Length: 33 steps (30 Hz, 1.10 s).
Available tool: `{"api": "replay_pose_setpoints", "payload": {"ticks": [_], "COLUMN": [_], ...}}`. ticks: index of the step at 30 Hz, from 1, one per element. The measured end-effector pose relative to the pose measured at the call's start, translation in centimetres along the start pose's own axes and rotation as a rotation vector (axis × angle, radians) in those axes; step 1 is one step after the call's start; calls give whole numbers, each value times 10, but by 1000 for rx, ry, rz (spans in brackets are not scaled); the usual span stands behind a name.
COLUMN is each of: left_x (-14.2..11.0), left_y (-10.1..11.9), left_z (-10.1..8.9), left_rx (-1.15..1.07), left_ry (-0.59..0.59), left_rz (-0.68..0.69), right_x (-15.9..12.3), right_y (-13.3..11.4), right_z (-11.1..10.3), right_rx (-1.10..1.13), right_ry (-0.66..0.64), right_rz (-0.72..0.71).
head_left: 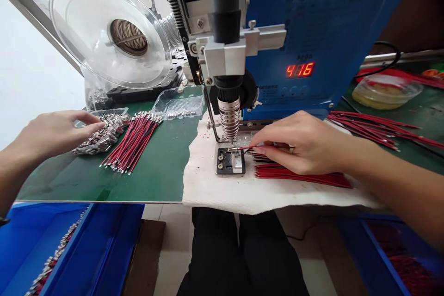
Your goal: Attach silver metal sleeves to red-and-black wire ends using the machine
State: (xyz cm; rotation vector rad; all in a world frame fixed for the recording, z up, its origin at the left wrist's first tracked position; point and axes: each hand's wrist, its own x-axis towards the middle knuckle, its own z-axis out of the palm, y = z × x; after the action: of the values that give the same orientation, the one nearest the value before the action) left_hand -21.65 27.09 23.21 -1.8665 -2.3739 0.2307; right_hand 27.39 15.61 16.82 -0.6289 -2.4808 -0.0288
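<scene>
My right hand (298, 141) pinches a red wire (247, 148) between thumb and fingers. The wire's metal-tipped end lies over a small black fixture (219, 171), directly below the soldering head (230, 118). Under and beside that hand lies a row of red and black wires (301, 176) on a white cloth. At the left, my left hand (57, 132) reaches over a clear tray heaped with small metal connectors (113, 129). Its thumb and index finger come together at the tips; whether a part is between them I cannot make out.
A bundle of red and black wires (133, 141) lies beside the connectors. Behind stand a clear tray (183, 101), a wire spool (79, 32) and a blue control box (312, 23) reading 416. Loose wires (374, 129) and a round tub (386, 92) sit right. Blue bins (104, 240) are below.
</scene>
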Motion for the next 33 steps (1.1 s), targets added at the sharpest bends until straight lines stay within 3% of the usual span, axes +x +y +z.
{"api": "replay_pose_setpoints", "payload": {"ticks": [3, 12, 25, 30, 33], "left_x": [-5, -1, -9, -11, -6], "left_y": [3, 0, 4, 11, 11], "left_z": [-3, 6, -5, -4, 1], "left_rx": [13, -53, 9, 34, 31], "left_ry": [28, -85, 35, -11, 24], "left_rz": [-32, 26, 4, 67, 100], "right_x": [0, 1, 2, 2, 2], "right_y": [0, -2, -4, -5, -3], "right_z": [-1, -2, -5, -4, -4], "right_rx": [-6, -14, -15, -16, -10], "right_ry": [-5, 1, -43, -63, -74], "right_rz": [-5, -24, 7, 26, 39]}}
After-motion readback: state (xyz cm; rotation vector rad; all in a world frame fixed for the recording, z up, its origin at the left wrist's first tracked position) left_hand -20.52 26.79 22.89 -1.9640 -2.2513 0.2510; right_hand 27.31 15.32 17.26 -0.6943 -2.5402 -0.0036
